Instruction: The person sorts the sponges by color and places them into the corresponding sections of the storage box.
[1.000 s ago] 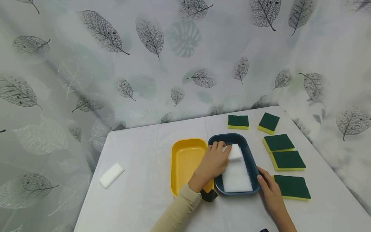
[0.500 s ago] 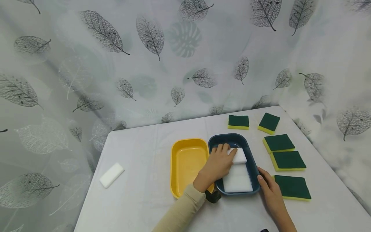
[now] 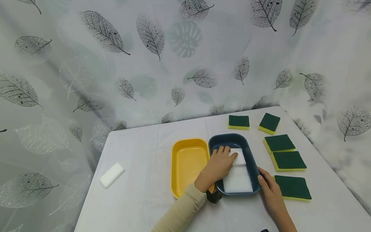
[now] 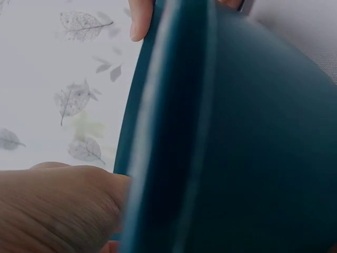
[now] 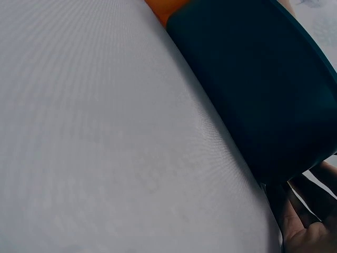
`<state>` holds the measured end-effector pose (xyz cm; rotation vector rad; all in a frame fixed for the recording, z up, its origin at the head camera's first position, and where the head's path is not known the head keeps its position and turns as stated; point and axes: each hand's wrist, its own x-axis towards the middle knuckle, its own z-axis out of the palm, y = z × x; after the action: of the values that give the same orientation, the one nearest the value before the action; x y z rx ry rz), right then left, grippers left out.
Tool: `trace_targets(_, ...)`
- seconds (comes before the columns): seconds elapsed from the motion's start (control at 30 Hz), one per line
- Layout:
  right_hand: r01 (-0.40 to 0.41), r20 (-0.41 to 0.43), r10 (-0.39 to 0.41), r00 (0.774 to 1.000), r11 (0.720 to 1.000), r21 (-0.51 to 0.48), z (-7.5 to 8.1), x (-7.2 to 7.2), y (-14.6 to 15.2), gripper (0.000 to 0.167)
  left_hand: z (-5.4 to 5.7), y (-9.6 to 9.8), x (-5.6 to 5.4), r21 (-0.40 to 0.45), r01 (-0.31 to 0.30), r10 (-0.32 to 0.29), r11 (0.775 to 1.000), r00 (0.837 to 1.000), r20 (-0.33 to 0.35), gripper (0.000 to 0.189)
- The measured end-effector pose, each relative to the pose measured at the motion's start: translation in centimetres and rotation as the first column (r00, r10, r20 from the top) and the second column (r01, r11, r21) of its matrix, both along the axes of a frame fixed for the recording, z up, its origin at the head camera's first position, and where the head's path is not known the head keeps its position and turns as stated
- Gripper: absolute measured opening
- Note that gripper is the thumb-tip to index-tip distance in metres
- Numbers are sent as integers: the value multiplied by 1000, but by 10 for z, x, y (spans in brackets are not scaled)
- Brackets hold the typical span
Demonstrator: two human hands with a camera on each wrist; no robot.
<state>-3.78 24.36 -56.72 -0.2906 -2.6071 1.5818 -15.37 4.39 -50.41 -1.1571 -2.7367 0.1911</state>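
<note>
In the head view, my left hand (image 3: 218, 164) reaches over the near-left rim into a dark blue tray (image 3: 251, 154). Its fingers hold a small white sponge block (image 3: 239, 158) low in the tray, behind other white sponge blocks (image 3: 237, 181) lying flat there. My right hand (image 3: 271, 190) grips the tray's right side by the rim, thumb and fingers at the wall. In the right wrist view, the fingers of this hand (image 5: 308, 216) meet the tray's outer corner. The tray wall fills much of the left wrist view and hides the left fingertips.
A yellow tray (image 3: 188, 161) stands against the blue tray's left side. Far left on the white table (image 3: 139, 199) lies another white sponge block (image 3: 112, 175). Several green-and-yellow scouring sponges (image 3: 289, 160) line the right side. A leaf-print curtain (image 3: 162, 80) hangs behind.
My left hand has moved slightly right and toward me within the blue tray, and the white sponge block, tilted earlier, now lies flatter. My right hand has stayed at the rim.
</note>
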Motion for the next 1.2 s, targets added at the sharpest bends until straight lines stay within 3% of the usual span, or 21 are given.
trace_targets(0.37,2,36,-2,999,1000,0,2,0,0,61,4,0,4,-10,-36,37,999,998,45,46)
trace_targets(0.63,-3,50,3,999,1000,5,3,0,0,62,15,-6,10,-35,-70,68,997,996,-62,48)
trace_targets(0.8,0,59,0,998,1000,2,4,1,0,63,23,-15,13,-23,-104,102,994,994,-47,50)
trace_targets(1.0,4,47,-4,999,1000,2,3,0,0,62,26,-30,13,25,-121,122,992,991,-50,53)
trace_targets(1.2,-2,49,2,999,1000,-4,2,0,0,62,30,-49,14,125,-141,147,982,988,-46,51)
